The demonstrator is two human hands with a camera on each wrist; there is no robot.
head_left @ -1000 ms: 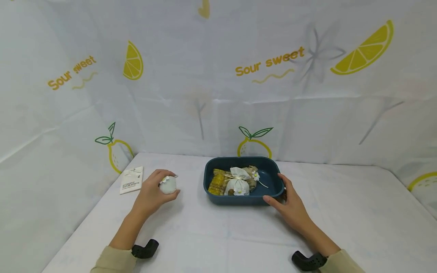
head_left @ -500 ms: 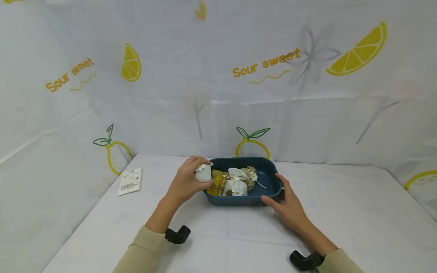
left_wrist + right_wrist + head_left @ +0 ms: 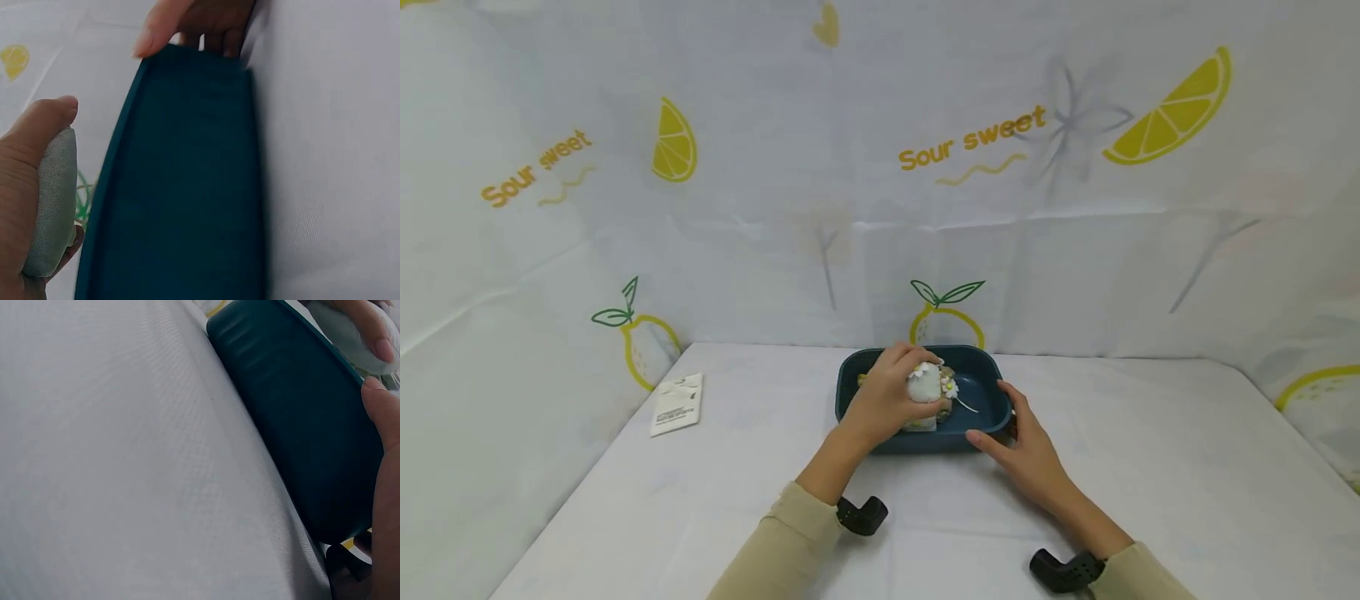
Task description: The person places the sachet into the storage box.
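Note:
Over the dark teal box (image 3: 925, 444), my left hand (image 3: 880, 404) grips a small pale cloth pouch (image 3: 927, 386) with a white flower on it. In the left wrist view this rounded pouch (image 3: 56, 206) lies between thumb and fingers, above the box's rim. My right hand (image 3: 1028, 457) holds the box at its right end, thumb on the front rim and fingers round the far side. Inside the box, a brownish pouch with a daisy (image 3: 951, 390) shows beside the left hand. That hand mostly hides a white pouch (image 3: 922, 425) and a yellow one behind it.
A flat white packet with printed lettering (image 3: 676, 406) lies at the table's left. White cloth covers the table (image 3: 1150, 458), and a lemon-print curtain (image 3: 760, 208) hangs along its back edge. Black curved wrist mounts (image 3: 863, 517) stick out from both wrists.
My left hand has carried the pale pouch rightward from beside the packet to over the box. My right hand has kept its hold on the box's right end. The view has shifted slightly.

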